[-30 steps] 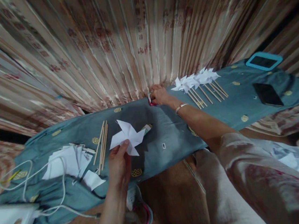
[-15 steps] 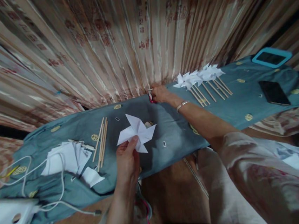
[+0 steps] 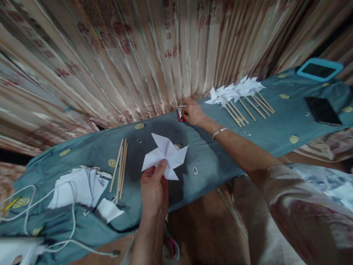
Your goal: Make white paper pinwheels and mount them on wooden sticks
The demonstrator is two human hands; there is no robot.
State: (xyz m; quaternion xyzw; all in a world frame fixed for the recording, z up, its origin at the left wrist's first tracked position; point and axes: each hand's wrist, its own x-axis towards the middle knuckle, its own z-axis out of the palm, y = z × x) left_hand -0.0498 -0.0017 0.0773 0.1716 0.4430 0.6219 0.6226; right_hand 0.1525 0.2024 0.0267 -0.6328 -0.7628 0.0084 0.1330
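Observation:
My left hand (image 3: 153,189) pinches a white folded paper pinwheel (image 3: 165,155) by its lower edge, holding it above the blue-grey cloth (image 3: 210,158). My right hand (image 3: 192,112) reaches to the far edge of the cloth by the curtain, fingers closed around a small red-and-white object (image 3: 180,114) that I cannot name. A few loose wooden sticks (image 3: 120,168) lie left of the pinwheel. A row of finished paper pinwheels on sticks (image 3: 238,95) lies right of my right hand.
A stack of white paper squares (image 3: 77,191) lies at the left with a white cable (image 3: 30,205) over it, and a white box (image 3: 7,259) at the lower left. A dark phone (image 3: 322,110) and a blue-framed tablet (image 3: 319,69) rest at the right. A pleated curtain (image 3: 143,48) hangs behind.
My left hand has carried the pinwheel to the right and slightly up. My right hand stays at the cloth's far edge, its fingers shifting on the small red object.

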